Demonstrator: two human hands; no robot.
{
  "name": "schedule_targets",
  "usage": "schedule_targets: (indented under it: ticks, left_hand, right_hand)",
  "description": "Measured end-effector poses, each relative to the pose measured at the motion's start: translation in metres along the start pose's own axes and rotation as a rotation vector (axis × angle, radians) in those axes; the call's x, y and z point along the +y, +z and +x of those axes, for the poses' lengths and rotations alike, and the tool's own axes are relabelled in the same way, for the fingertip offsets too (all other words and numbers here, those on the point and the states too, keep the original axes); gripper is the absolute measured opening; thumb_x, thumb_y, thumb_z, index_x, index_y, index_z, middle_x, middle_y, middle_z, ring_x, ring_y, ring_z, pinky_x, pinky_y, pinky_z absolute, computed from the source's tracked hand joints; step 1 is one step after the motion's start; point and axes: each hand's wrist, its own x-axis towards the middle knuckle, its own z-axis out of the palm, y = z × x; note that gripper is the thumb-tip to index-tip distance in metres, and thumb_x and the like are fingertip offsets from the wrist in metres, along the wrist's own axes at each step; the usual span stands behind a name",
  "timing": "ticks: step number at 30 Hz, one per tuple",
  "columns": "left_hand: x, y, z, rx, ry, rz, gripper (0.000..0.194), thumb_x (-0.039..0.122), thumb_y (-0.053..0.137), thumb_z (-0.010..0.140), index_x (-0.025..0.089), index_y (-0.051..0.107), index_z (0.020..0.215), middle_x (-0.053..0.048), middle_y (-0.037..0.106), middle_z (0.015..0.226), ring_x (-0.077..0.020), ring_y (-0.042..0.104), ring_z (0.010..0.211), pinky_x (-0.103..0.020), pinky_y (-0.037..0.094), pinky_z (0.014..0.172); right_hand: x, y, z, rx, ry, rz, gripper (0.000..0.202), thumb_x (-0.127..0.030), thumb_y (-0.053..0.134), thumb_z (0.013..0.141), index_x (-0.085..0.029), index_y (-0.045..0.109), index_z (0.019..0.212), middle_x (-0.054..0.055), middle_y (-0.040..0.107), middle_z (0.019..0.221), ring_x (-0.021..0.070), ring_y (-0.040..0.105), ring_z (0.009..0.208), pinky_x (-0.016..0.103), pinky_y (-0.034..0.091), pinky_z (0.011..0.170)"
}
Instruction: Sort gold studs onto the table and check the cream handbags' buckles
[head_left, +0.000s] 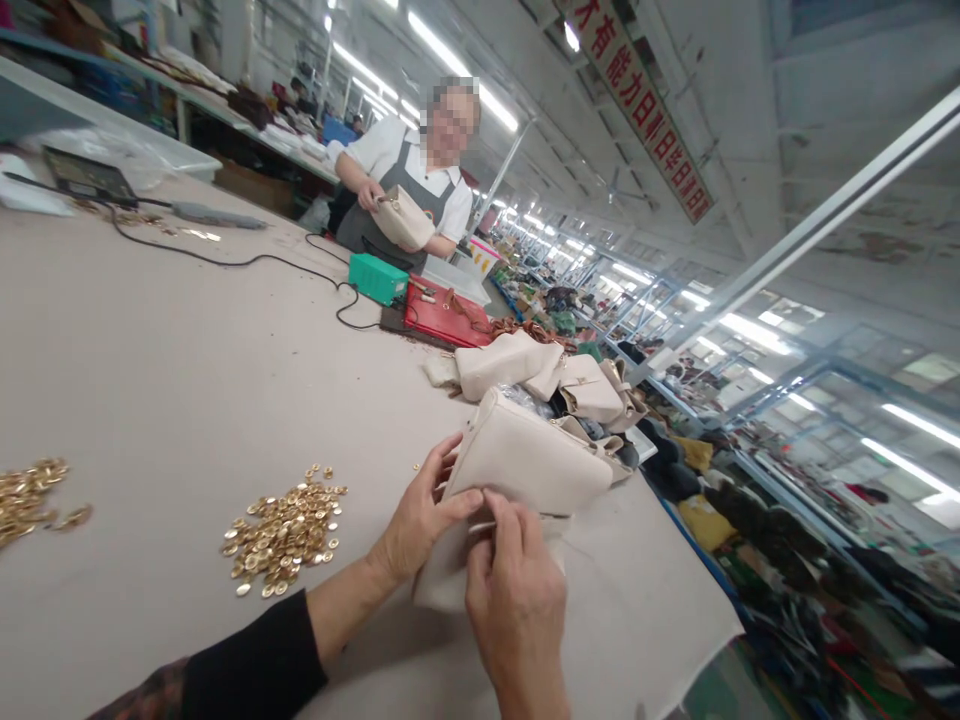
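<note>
A cream handbag (532, 455) stands tilted on the table in front of me, with a flap or lower panel (442, 575) of the same colour below it. My left hand (427, 510) grips its left side, thumb on the near face and fingers behind. With fingers curled and pinched together, my right hand (517, 580) works at the bag's near edge, close to my left thumb. Whatever lies between the right fingertips is hidden. Left of my hands lies a pile of small gold metal snap parts (289, 530).
More gold pieces (30, 495) lie at the far left. Several cream bags (510, 365) are heaped behind mine. Beyond are a red bag (446, 315), a green box (377, 278) with a black cable, and a soldering-iron-like tool (217, 215). Across the table a person (405, 180) holds another cream bag.
</note>
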Motion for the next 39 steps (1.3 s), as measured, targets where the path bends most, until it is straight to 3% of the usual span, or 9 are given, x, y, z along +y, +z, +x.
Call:
schedule_targets:
  ticks: [4, 6, 8, 11, 14, 20, 26, 32, 39]
  left_hand:
    - [0.009, 0.003, 0.000, -0.005, 0.055, 0.028, 0.080, 0.044, 0.077, 0.072, 0.020, 0.041, 0.139, -0.012, 0.055, 0.131, -0.0316, 0.052, 0.117, -0.041, 0.041, 0.101]
    - [0.014, 0.004, 0.000, 0.008, 0.050, 0.007, 0.080, 0.045, 0.077, 0.071, 0.020, 0.043, 0.139, -0.012, 0.055, 0.132, -0.0323, 0.052, 0.118, -0.041, 0.041, 0.100]
    - [0.019, 0.004, 0.000, 0.026, 0.020, -0.030, 0.078, 0.044, 0.076, 0.073, 0.022, 0.042, 0.139, -0.012, 0.055, 0.133, -0.0324, 0.051, 0.120, -0.040, 0.043, 0.098]
    - [0.022, 0.002, 0.002, 0.053, -0.018, -0.066, 0.077, 0.043, 0.076, 0.074, 0.023, 0.041, 0.139, -0.011, 0.055, 0.135, -0.0316, 0.053, 0.120, -0.038, 0.046, 0.093]
    - [0.021, 0.000, 0.004, 0.076, -0.038, -0.116, 0.074, 0.041, 0.077, 0.073, 0.024, 0.044, 0.137, -0.010, 0.057, 0.132, -0.0290, 0.058, 0.111, -0.035, 0.049, 0.088]
    - [0.016, 0.001, 0.005, 0.111, -0.127, -0.296, 0.060, 0.042, 0.073, 0.077, 0.022, 0.050, 0.128, -0.008, 0.066, 0.111, -0.0203, 0.065, 0.074, -0.033, 0.054, 0.070]
    - [0.014, 0.002, 0.006, 0.100, -0.118, -0.259, 0.059, 0.040, 0.074, 0.077, 0.021, 0.052, 0.127, -0.007, 0.067, 0.107, -0.0199, 0.066, 0.075, -0.032, 0.054, 0.072]
    - [0.010, 0.001, 0.004, 0.092, -0.102, -0.238, 0.062, 0.039, 0.077, 0.074, 0.022, 0.052, 0.128, -0.006, 0.066, 0.111, -0.0230, 0.066, 0.089, -0.031, 0.054, 0.078]
    - [0.006, -0.002, 0.007, 0.071, -0.140, -0.260, 0.058, 0.039, 0.075, 0.076, 0.022, 0.053, 0.127, -0.007, 0.066, 0.114, -0.0226, 0.066, 0.087, -0.032, 0.053, 0.079]
  right_hand:
    - [0.006, -0.008, -0.010, 0.178, -0.023, 0.106, 0.016, -0.012, 0.052, 0.087, -0.016, 0.061, 0.099, 0.011, 0.062, 0.096, 0.0207, 0.062, 0.093, 0.032, 0.056, 0.076]
    - [0.007, -0.009, -0.018, 0.282, 0.068, 0.188, 0.013, -0.013, 0.054, 0.087, -0.017, 0.060, 0.098, 0.012, 0.062, 0.107, 0.0212, 0.062, 0.099, 0.035, 0.055, 0.081]
    - [0.008, -0.010, -0.024, 0.376, 0.299, 0.325, 0.012, -0.017, 0.053, 0.091, -0.016, 0.060, 0.101, 0.013, 0.062, 0.116, 0.0178, 0.065, 0.090, 0.034, 0.056, 0.078]
    - [0.009, -0.012, -0.025, 0.512, 0.735, 0.646, 0.021, -0.026, 0.057, 0.092, -0.014, 0.058, 0.109, 0.012, 0.067, 0.109, 0.0123, 0.066, 0.071, 0.029, 0.057, 0.068]
    - [0.017, -0.017, -0.022, 0.650, 0.930, 0.975, 0.033, -0.028, 0.067, 0.086, -0.015, 0.054, 0.114, 0.005, 0.069, 0.092, 0.0115, 0.065, 0.065, 0.028, 0.057, 0.064]
    - [0.041, -0.035, -0.022, 0.733, 0.922, 1.234, 0.017, -0.029, 0.068, 0.085, -0.020, 0.059, 0.096, -0.004, 0.059, 0.077, 0.0064, 0.057, 0.061, 0.017, 0.051, 0.055]
    - [0.039, -0.047, -0.023, 0.808, 0.975, 1.312, 0.016, -0.026, 0.072, 0.080, -0.018, 0.062, 0.090, -0.004, 0.060, 0.076, 0.0053, 0.056, 0.060, 0.015, 0.049, 0.054]
    - [0.033, -0.052, -0.024, 0.839, 0.961, 1.219, 0.013, -0.025, 0.069, 0.081, -0.018, 0.064, 0.090, -0.004, 0.062, 0.070, 0.0076, 0.058, 0.057, 0.018, 0.051, 0.053]
    - [0.019, -0.059, -0.021, 0.904, 0.983, 1.125, 0.021, -0.028, 0.077, 0.070, -0.019, 0.063, 0.083, -0.003, 0.063, 0.071, 0.0087, 0.058, 0.054, 0.021, 0.052, 0.051]
